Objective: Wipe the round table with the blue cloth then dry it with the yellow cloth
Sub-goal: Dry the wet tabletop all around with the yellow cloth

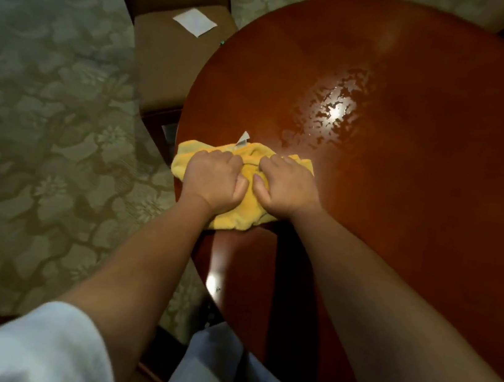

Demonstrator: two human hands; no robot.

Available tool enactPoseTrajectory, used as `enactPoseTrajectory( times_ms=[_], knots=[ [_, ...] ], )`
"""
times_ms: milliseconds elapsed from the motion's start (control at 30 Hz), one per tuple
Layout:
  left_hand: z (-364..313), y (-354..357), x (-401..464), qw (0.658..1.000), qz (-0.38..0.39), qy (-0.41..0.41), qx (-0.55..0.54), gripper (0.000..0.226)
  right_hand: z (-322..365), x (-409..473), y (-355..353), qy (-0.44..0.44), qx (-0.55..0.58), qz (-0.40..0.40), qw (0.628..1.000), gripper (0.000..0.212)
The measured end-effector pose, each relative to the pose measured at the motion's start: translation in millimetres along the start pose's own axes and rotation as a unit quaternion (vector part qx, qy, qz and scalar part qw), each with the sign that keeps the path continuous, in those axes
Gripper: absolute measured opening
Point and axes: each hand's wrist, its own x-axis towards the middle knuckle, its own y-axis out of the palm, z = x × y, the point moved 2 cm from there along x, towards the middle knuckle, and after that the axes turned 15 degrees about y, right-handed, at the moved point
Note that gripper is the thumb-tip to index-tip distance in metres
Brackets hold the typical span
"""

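Both hands, left and right, grip the yellow cloth beneath them.

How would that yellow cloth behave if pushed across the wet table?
The yellow cloth looks soft and floppy; it bunches under both hands. It would probably slide easily, since the table is glossy with water on it, and likely grow heavier as it soaks.

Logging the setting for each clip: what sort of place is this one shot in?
Probably a hotel room or a furnished sitting room. A polished round table, a floral-patterned carpet and an upholstered chair beside the table suggest it. Both hands grip a yellow cloth.
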Motion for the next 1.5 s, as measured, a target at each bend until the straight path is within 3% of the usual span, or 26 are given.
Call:
enactPoseTrajectory(
  times_ms=[300,767,1000,1300,1500],
  knots=[
    [-55,-12,-55,0.998,-0.027,-0.049,0.031,0.029,3,-61,1,-0.057,0.015,-0.005,0.998,0.044],
    [-252,-31,-150,0.984,-0.036,-0.172,0.020,0.025,-51,-243,-24,-0.156,0.053,-0.031,0.986,0.034],
    [-238,-24,-147,0.985,-0.050,-0.163,0.008,0.025,-50,-230,-16,-0.182,0.052,-0.064,0.980,0.034],
    [-177,-24,-121,0.989,0.004,-0.143,0.033,0.032,-32,-173,0,-0.181,0.055,-0.086,0.978,0.034],
    [-163,-28,-113,0.990,0.036,-0.129,0.036,0.033,-27,-163,-1,-0.155,0.058,-0.058,0.984,0.034]
  ],
)
